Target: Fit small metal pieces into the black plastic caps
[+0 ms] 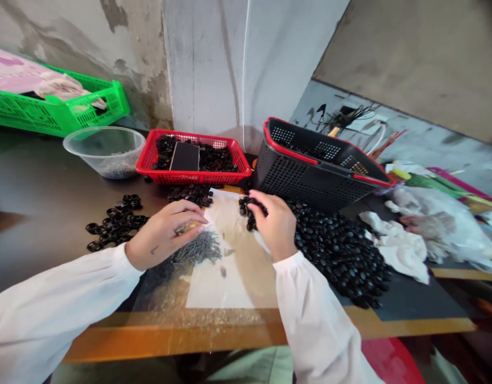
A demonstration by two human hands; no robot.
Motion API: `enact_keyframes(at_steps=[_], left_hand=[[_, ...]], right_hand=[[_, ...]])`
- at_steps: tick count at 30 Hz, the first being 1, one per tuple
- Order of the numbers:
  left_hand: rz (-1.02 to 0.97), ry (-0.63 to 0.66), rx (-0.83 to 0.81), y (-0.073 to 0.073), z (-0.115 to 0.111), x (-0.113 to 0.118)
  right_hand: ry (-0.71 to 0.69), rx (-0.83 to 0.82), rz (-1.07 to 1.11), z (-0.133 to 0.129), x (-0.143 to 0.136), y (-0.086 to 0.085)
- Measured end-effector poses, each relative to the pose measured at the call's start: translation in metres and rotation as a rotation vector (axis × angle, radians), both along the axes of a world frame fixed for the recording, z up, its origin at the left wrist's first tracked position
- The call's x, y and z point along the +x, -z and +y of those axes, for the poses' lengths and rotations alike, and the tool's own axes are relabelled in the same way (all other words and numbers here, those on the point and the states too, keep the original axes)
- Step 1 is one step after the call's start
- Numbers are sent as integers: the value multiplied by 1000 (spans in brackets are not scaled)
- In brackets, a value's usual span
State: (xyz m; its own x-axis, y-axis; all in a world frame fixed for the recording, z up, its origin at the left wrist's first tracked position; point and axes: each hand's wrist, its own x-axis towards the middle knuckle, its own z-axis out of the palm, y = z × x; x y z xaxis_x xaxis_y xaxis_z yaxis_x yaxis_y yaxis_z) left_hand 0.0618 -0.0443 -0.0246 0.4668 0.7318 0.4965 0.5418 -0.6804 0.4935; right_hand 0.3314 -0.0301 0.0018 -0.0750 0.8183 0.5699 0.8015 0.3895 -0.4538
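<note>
Stained, patchy plaster and a pale grey wall (pixel 206 69) rise behind a dark tabletop (pixel 25 176) with an orange-yellow front edge. On it lies a white sheet (pixel 208 288), with a loose heap of thin metal pins (pixel 198 248) along its left side. Above that heap is the left hand (pixel 180 224), its fingers partly bent and a gap showing between thumb and forefinger; whether anything small sits at the fingertips I cannot tell. Over by the sheet's far right part, the right hand (pixel 266 210) curls its fingers and thumb about a small cluster of black pieces (pixel 246 208); I cannot tell whether it grips any of them. Just right of that hand spreads a large heap of glossy black pieces (pixel 334 250), while black ring-like pieces (pixel 118 224) lie left of the left hand. Farther back stand a clear bowl (pixel 89 152), a red basket (pixel 214 177) of dark pieces with a flat dark slab (pixel 185 156) resting on them, and a dark grey basket (pixel 294 173) with a red rim. Crumpled white cloth (pixel 398 242) lies at the right, near a plastic bag (pixel 450 218); a green crate (pixel 57 117) stands at the far left.
</note>
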Motion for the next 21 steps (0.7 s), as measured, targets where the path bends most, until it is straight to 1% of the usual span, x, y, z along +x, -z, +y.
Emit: enact_keyframes(at_steps=[2, 5, 7, 8, 11, 13, 15, 17, 19, 21], left_hand=[[67, 16, 71, -2, 8, -9], [133, 41, 97, -5, 15, -17], [178, 96, 72, -3, 17, -18], [203, 121, 60, -1, 17, -17], [278, 156, 63, 8, 15, -13], [306, 158, 93, 13, 15, -10], [308, 150, 123, 17, 14, -8], [292, 138, 144, 18, 13, -6], [264, 135, 146, 17, 12, -5], [212, 132, 115, 16, 10, -3]], right_hand=[[158, 61, -147, 12, 23, 1], [334, 56, -294, 23, 48, 5], [373, 35, -362, 25, 54, 6], [364, 40, -388, 25, 53, 5], [259, 118, -411, 19, 36, -2], [124, 137, -395, 15, 16, -6], [-66, 71, -409, 15, -8, -7], [-203, -13, -455, 21, -32, -2], [-257, -74, -493, 32, -51, 5], [-236, -118, -504, 46, -66, 13]])
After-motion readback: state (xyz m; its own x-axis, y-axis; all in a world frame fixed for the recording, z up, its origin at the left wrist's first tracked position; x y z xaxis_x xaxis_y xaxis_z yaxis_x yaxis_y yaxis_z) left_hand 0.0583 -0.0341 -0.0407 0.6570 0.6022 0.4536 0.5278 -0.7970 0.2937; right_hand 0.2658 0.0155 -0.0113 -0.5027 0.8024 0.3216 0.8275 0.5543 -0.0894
